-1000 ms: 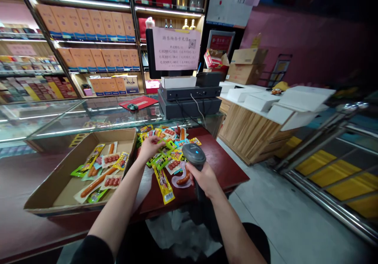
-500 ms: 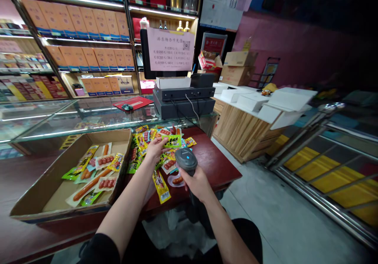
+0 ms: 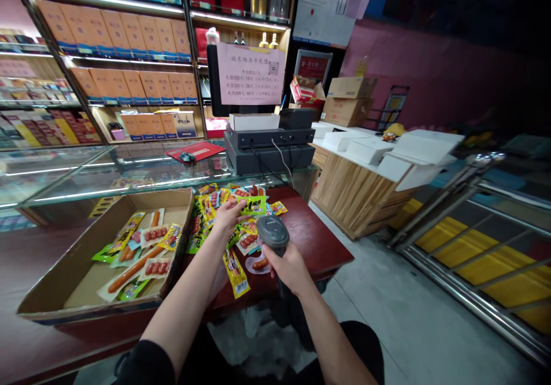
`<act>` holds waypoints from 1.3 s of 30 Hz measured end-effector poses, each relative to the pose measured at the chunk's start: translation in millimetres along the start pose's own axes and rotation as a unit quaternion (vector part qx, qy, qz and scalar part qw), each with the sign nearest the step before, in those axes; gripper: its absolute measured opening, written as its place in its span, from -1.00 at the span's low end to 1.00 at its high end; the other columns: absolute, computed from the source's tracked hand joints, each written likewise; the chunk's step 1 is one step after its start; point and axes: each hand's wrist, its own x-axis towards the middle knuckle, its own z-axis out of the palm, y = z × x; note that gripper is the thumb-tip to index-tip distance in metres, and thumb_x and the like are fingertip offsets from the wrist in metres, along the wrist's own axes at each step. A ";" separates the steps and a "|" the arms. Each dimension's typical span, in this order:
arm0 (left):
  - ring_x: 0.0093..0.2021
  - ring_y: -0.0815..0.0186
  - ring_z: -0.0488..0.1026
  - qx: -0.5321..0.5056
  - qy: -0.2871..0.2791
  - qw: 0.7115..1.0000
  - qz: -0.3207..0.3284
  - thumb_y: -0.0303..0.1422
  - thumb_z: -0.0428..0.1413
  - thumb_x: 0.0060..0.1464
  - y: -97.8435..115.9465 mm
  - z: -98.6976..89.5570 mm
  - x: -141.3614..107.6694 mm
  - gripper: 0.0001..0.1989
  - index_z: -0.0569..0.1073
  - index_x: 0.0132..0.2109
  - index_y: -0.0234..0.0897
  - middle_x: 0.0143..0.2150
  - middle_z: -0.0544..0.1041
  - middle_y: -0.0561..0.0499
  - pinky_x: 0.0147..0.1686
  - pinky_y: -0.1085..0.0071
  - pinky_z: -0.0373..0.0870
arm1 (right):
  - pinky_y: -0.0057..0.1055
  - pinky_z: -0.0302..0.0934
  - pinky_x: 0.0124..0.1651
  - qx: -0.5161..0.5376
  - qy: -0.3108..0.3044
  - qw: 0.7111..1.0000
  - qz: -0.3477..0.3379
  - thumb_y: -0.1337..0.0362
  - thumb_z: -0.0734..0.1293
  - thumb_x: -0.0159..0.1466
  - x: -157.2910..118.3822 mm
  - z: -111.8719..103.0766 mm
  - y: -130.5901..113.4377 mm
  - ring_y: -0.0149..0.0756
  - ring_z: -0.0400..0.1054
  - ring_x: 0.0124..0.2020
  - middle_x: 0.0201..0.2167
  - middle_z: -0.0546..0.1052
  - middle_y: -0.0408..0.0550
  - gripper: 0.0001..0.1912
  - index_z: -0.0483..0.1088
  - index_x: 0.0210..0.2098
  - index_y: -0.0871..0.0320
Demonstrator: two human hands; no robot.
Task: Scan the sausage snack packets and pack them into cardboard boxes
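My left hand [image 3: 229, 218] is closed on the end of a green snack packet [image 3: 253, 205], holding it above a pile of packaged sausages and snacks [image 3: 209, 206]. In my right hand [image 3: 289, 265] is a dark grey barcode scanner [image 3: 272, 231], gripped by its handle with its head toward the packet. Below and between my hands a yellow snack packet [image 3: 236, 273] lies near the table edge, beside a clear-wrapped sausage [image 3: 259, 263]. To the left, an open cardboard box [image 3: 47, 293] holds several sausage packs and snack packets.
The dark red table [image 3: 314, 241] ends right of the pile. Behind it, a glass counter [image 3: 124, 170] carries a cash register [image 3: 269, 154], a monitor with a pink sign [image 3: 248, 75] and a mouse [image 3: 186, 157]. A wooden cabinet [image 3: 353, 195] and metal railing [image 3: 447, 224] stand right.
The blue light on top of the scanner no longer shows. Both hands keep nearly the same places, and the whole view has shifted slightly.
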 end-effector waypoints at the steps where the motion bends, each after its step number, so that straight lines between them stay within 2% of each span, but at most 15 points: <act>1: -0.48 0.47 0.43 0.000 0.002 1.000 0.004 -0.41 0.49 -0.36 1.9 -0.7 -0.9 -0.59 0.43 -0.40 -0.33 -0.44 0.47 0.13 -0.33 0.32 0.64 | -0.46 0.13 -0.66 -0.001 0.000 1.000 -0.002 0.11 0.43 0.15 0.0 0.1 -1.1 -0.38 0.21 -0.76 -0.75 0.35 -0.27 -0.78 0.39 -0.40 0.12; 4: -0.42 0.44 0.46 0.005 0.007 1.000 0.029 -0.38 0.49 -0.35 14.6 -8.1 -5.2 -0.59 0.42 -0.41 -0.33 -0.43 0.47 0.11 -0.31 0.30 0.64 | -0.45 0.14 -0.65 -0.008 0.004 1.000 -0.010 0.11 0.45 0.13 0.7 1.6 -6.6 -0.37 0.22 -0.75 -0.74 0.36 -0.25 -0.77 0.42 -0.39 0.12; 7: -0.38 0.39 0.49 0.029 0.015 0.997 0.075 -0.31 0.48 -0.35 41.4 -27.5 -14.5 -0.57 0.41 -0.40 -0.33 -0.42 0.48 0.10 -0.29 0.27 0.64 | -0.44 0.16 -0.64 -0.004 0.003 1.000 -0.012 0.06 0.47 0.09 4.0 7.1 -12.2 -0.36 0.23 -0.74 -0.74 0.37 -0.23 -0.73 0.42 -0.42 0.12; 11: -0.35 0.32 0.54 0.067 0.056 0.983 0.162 -0.25 0.47 -0.35 93.2 -73.8 -33.8 -0.53 0.40 -0.37 -0.31 -0.42 0.49 0.11 -0.25 0.21 0.64 | -0.42 0.15 -0.67 0.028 -0.025 0.999 0.006 -0.03 0.50 0.04 13.8 22.0 -10.2 -0.37 0.20 -0.78 -0.79 0.33 -0.23 -0.63 0.38 -0.49 0.10; 15: -0.34 0.28 0.56 0.072 0.137 0.959 0.238 -0.24 0.47 -0.39 141.8 -131.3 -52.9 -0.52 0.43 -0.35 -0.32 -0.38 0.55 0.04 -0.27 0.19 0.65 | -0.43 0.10 -0.73 0.027 -0.029 0.999 0.010 -0.10 0.50 0.03 25.6 38.6 1.2 -0.36 0.16 -0.82 -0.84 0.28 -0.23 -0.58 0.35 -0.52 0.08; 18: -0.33 0.29 0.55 0.077 0.190 0.940 0.272 -0.23 0.47 -0.38 162.0 -164.0 -61.7 -0.53 0.47 -0.34 -0.33 -0.37 0.54 0.03 -0.29 0.20 0.65 | -0.44 0.06 -0.76 0.035 -0.039 0.999 0.004 -0.09 0.49 0.05 30.7 46.5 4.9 -0.37 0.15 -0.83 -0.82 0.30 -0.23 -0.59 0.37 -0.50 0.09; 20: -0.30 0.27 0.54 0.074 0.203 0.935 0.280 -0.22 0.47 -0.39 164.8 -173.3 -63.1 -0.54 0.47 -0.35 -0.33 -0.38 0.52 0.04 -0.31 0.20 0.65 | -0.44 0.05 -0.76 0.042 -0.046 0.998 0.007 -0.09 0.49 0.04 31.2 47.9 2.3 -0.38 0.15 -0.83 -0.81 0.31 -0.22 -0.59 0.37 -0.50 0.09; 23: -0.27 0.26 0.53 0.083 0.187 0.940 0.274 -0.20 0.47 -0.38 153.4 -164.7 -59.2 -0.54 0.48 -0.37 -0.33 -0.40 0.50 0.04 -0.29 0.21 0.65 | -0.43 0.08 -0.74 0.027 -0.048 0.998 0.014 -0.09 0.48 0.05 29.4 43.6 -5.7 -0.37 0.16 -0.82 -0.81 0.30 -0.21 -0.58 0.33 -0.57 0.08; 26: -0.30 0.28 0.52 0.127 0.139 0.949 0.252 -0.15 0.46 -0.34 126.8 -135.8 -52.4 -0.55 0.50 -0.36 -0.32 -0.41 0.50 0.04 -0.29 0.23 0.64 | -0.42 0.12 -0.69 0.007 -0.042 0.999 0.009 -0.08 0.47 0.07 28.9 33.6 -10.2 -0.38 0.18 -0.79 -0.80 0.30 -0.18 -0.55 0.29 -0.64 0.08; 29: -0.34 0.27 0.52 0.245 0.049 0.943 0.218 -0.12 0.39 -0.18 92.5 -101.3 -45.1 -0.62 0.54 -0.30 -0.30 -0.39 0.55 0.00 -0.27 0.26 0.60 | -0.42 0.14 -0.66 0.004 -0.023 1.000 -0.001 -0.08 0.48 0.06 31.3 21.8 -8.4 -0.39 0.19 -0.76 -0.78 0.32 -0.17 -0.54 0.32 -0.64 0.11; 31: -0.29 0.25 0.55 0.363 -0.002 0.905 0.223 -0.17 0.34 -0.08 70.0 -81.5 -39.0 -0.70 0.57 -0.26 -0.28 -0.33 0.60 -0.03 -0.19 0.30 0.55 | -0.42 0.15 -0.64 0.008 -0.013 1.000 -0.005 -0.09 0.48 0.06 32.6 14.7 -7.3 -0.38 0.20 -0.74 -0.76 0.33 -0.18 -0.56 0.35 -0.60 0.12; 33: -0.20 0.23 0.57 0.459 -0.024 0.857 0.234 -0.24 0.30 -0.01 50.4 -66.3 -30.9 -0.76 0.59 -0.20 -0.26 -0.23 0.63 -0.06 -0.10 0.33 0.49 | -0.42 0.16 -0.63 0.007 -0.010 1.000 -0.007 -0.10 0.47 0.08 32.0 9.1 -8.3 -0.37 0.21 -0.74 -0.76 0.33 -0.17 -0.55 0.34 -0.61 0.12; 39: 0.02 0.10 0.54 0.673 -0.021 0.713 0.194 -0.32 0.16 0.16 12.1 -41.3 -0.3 -0.69 0.58 0.02 -0.30 -0.01 0.60 -0.21 0.05 0.27 0.39 | -0.42 0.14 -0.65 0.001 0.011 1.000 0.009 -0.08 0.48 0.05 21.9 -1.1 -14.3 -0.38 0.20 -0.75 -0.78 0.33 -0.17 -0.55 0.32 -0.64 0.12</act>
